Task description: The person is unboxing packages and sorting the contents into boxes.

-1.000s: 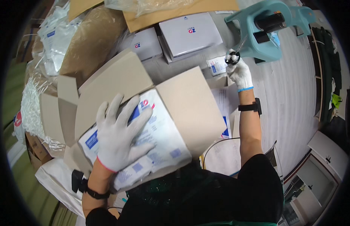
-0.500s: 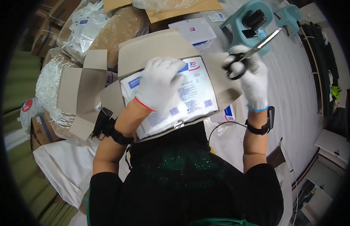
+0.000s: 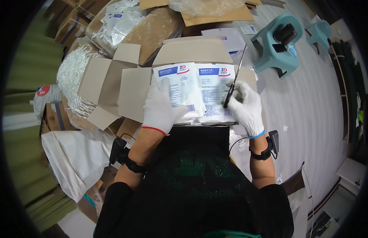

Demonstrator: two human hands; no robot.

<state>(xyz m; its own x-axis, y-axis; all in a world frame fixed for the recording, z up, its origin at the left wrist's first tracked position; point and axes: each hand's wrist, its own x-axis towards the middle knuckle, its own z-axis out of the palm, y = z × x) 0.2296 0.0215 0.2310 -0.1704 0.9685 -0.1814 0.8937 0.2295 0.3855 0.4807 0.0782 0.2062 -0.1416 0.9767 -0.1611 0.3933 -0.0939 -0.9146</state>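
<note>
Left knit-gloved hand [image 3: 161, 106] loosely spread on smooth white rectangular packets [image 3: 213, 93], nothing gripped; packets inside matte, flapped cardboard box [image 3: 194, 51]. Right knit-gloved hand [image 3: 246, 107] curled around slim, black-handled metal scissors [image 3: 229, 96].

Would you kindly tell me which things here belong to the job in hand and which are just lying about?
Apparently in the job:
scissors, in the right hand
white-and-blue packets, touched by the left hand
open carton holding them

Seemingly lying about:
teal stool
white cords, heaped
white bag with red mark
</note>
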